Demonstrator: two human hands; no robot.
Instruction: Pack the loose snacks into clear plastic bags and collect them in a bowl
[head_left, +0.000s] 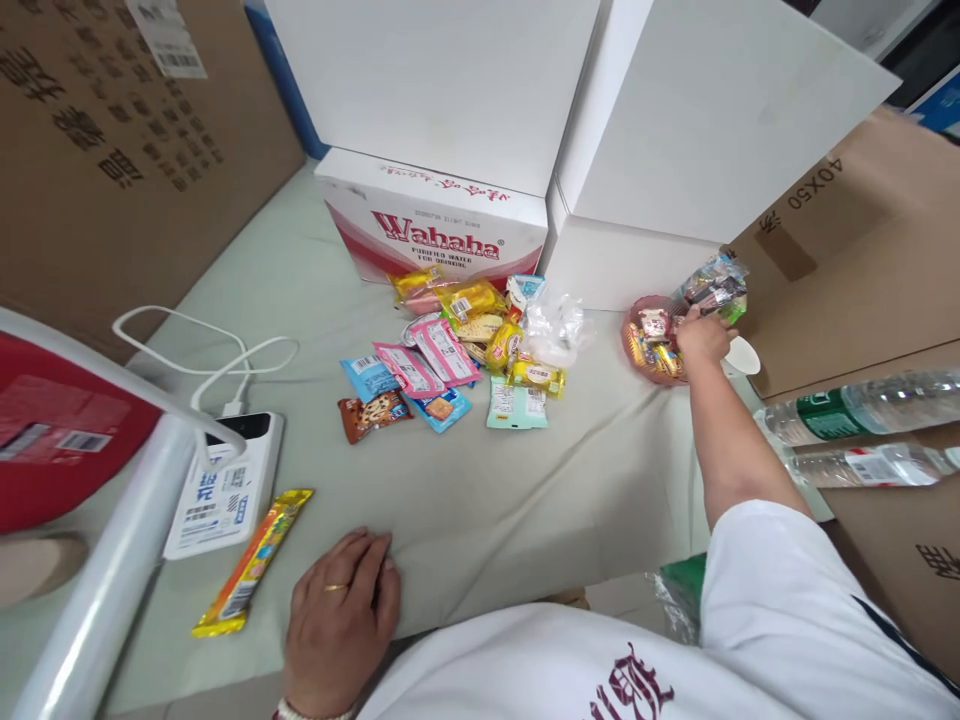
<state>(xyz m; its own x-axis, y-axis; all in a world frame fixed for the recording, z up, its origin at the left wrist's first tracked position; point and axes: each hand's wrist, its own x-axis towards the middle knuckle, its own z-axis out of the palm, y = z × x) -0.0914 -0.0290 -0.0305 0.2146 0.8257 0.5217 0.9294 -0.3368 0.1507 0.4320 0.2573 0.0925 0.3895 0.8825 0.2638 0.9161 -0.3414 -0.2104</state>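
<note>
My left hand [341,615] rests at the table's front edge, its fingers loosely curled in and nothing showing in them. A yellow-orange snack bar [253,562] lies to its left. At the far right, my right hand [705,338] reaches over the rim of a pink translucent bowl [634,362] that holds small wrapped candies [654,325]. Its fingers are closed beside shiny dark and clear packets [716,285]; what they grip is partly hidden. A white lid-like piece [742,356] lies under that wrist.
Mixed snack packets [442,355] and a crumpled clear bag [556,328] lie mid-table before a Wahaha carton [442,240]. A white power bank [225,490] with a cable sits left. Two plastic bottles [862,405] lie right. Cardboard boxes [862,240] flank the table.
</note>
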